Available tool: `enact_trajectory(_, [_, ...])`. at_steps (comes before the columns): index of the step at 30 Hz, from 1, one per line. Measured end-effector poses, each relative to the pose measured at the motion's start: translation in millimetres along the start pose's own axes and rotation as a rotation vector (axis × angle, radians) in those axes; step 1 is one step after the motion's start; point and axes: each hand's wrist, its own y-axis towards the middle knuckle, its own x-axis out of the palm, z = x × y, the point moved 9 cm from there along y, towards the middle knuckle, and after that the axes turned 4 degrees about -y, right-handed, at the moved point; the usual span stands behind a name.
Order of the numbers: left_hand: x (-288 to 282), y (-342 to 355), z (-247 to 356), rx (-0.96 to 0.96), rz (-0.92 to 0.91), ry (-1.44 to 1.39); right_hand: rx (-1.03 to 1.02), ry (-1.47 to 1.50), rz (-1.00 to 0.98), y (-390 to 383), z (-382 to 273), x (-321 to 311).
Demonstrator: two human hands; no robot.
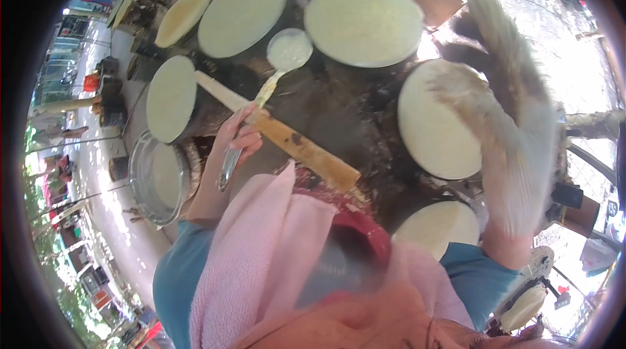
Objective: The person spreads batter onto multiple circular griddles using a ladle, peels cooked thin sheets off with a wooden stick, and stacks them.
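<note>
Metal basin [140, 183], round and shallow, stands at the person's left and holds a pool of pale batter. Ahead, round griddles spread in an arc over a dark, soot-caked stove top [339, 108], each covered edge to edge with a thin cream-coloured layer of batter; at least 6 show, among them a large griddle [363, 20] at the far middle and a near-right griddle [433, 121].

A ladle [289, 49] is the thing in hand: its round bowl is filled level with white batter, and its long handle, smeared with batter near the bowl and bare shiny metal lower down, slopes back toward the person. The left hand [238, 140] is closed around the handle's lower half, fingers wrapped over it, so the bowl hangs well ahead of the hand, between 2 far griddles. A long wooden stick [287, 139] lies across the stove just behind that hand.

The right hand [515, 179] wears a pale, batter-crusted glove and reaches over the near-right griddle; it is blurred, and whether it grips anything I cannot tell. Pink cloth [261, 258] drapes the person's front.
</note>
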Motion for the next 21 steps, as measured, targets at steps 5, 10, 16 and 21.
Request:
enact_trajectory(5, [-52,-6,45,-0.026,-0.083,0.108,-0.494,-0.034,-0.356,18,-159,127])
enact_trajectory(10, [-132,-42,78,-0.064,0.082,0.081,-0.709,-0.037,-0.57,30,-251,257])
enact_trajectory(16, [-191,-79,114,0.115,-0.062,0.109,-0.827,-0.013,-0.709,41,-309,346])
enact_trajectory(21, [-233,-112,131,0.287,0.002,0.122,-0.91,-0.008,-0.798,37,-337,388])
